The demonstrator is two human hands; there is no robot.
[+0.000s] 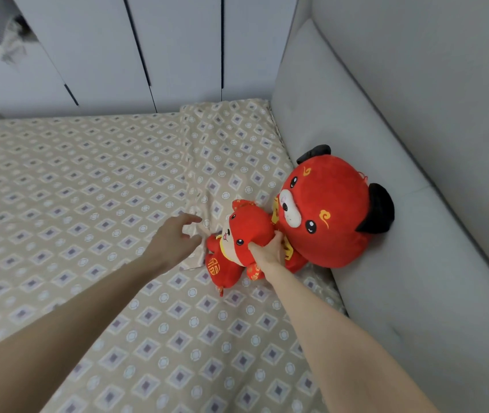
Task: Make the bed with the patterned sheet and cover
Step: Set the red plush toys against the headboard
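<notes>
A beige sheet (pixel 67 180) with a purple diamond pattern covers the bed. A pillow in the same patterned cover (pixel 231 150) lies flat by the headboard. On its near end rests a small red plush toy (pixel 237 234), beside a large red plush toy (pixel 326 216) that leans on the headboard. My right hand (pixel 267 251) grips the small plush by its head. My left hand (pixel 177 236) hovers just left of it over the pillow's edge, fingers loosely spread and holding nothing.
A grey padded headboard (pixel 386 144) runs along the right side. White wardrobe doors (pixel 153 49) stand behind the bed's far edge. A blurred grey cloth (pixel 7 34) hangs at the top left.
</notes>
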